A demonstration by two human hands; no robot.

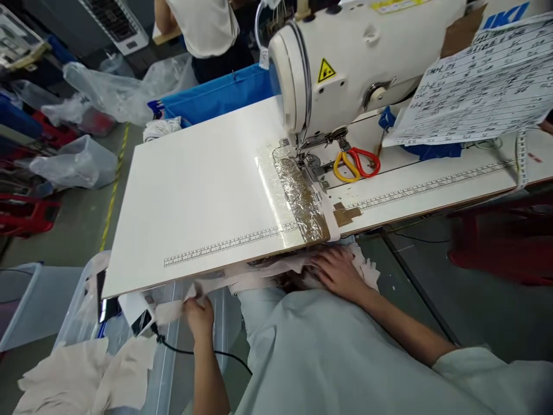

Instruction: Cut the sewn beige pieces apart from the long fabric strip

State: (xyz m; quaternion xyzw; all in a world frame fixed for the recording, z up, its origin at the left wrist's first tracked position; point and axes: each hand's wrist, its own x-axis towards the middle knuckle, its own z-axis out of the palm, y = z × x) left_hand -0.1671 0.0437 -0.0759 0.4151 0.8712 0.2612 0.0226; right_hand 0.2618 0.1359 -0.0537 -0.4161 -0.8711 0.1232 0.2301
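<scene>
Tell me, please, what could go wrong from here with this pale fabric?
The pale strip in the left hand could snag on the black cable close by. The fabric under the right hand might slip to the floor. The scissors lie close to the sewing machine, so fabric brought there could catch on them.

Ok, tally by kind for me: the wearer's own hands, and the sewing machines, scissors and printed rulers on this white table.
Hands, left hand and right hand: 2
Sewing machine: 1
Scissors: 1
Left printed ruler and right printed ruler: 2
Total: 6
</scene>
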